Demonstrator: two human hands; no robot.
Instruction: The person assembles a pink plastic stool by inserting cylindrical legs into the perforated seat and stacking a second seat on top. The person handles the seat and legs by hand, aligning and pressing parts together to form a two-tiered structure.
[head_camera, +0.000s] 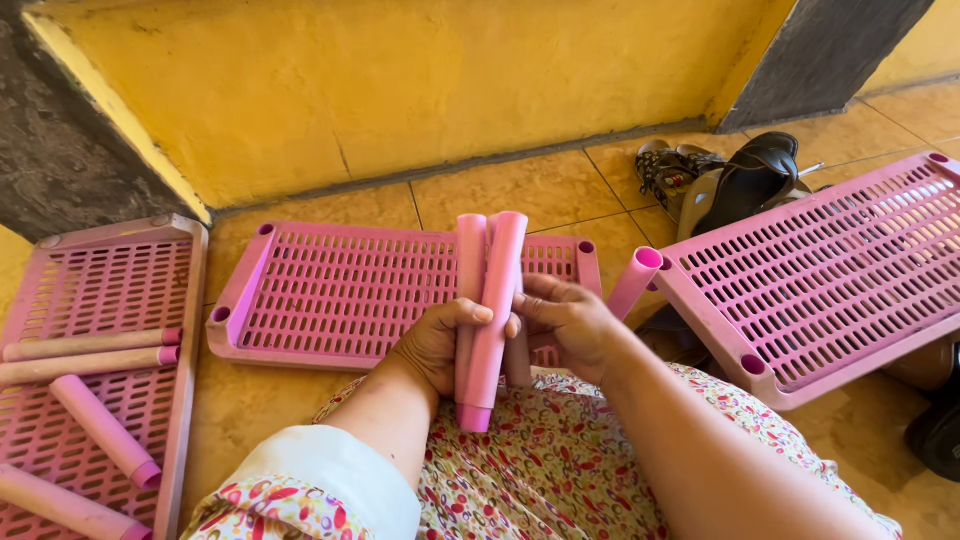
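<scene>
My left hand (435, 340) is wrapped around a bunch of pink plastic tubes (490, 300), held upright above my lap. My right hand (570, 320) touches the same tubes from the right side, fingers on them. Behind the tubes a pink perforated plastic shelf panel (340, 295) lies flat on the tiled floor. A second pink panel (820, 265) lies at the right, tilted, with one pink tube (636, 280) standing in its near corner socket.
A third, paler pink panel (150, 265) at the left carries several loose pink tubes (100, 425). Dark sandals (735, 180) lie by the yellow wall (400, 80). My flowered dress (560, 470) covers my lap.
</scene>
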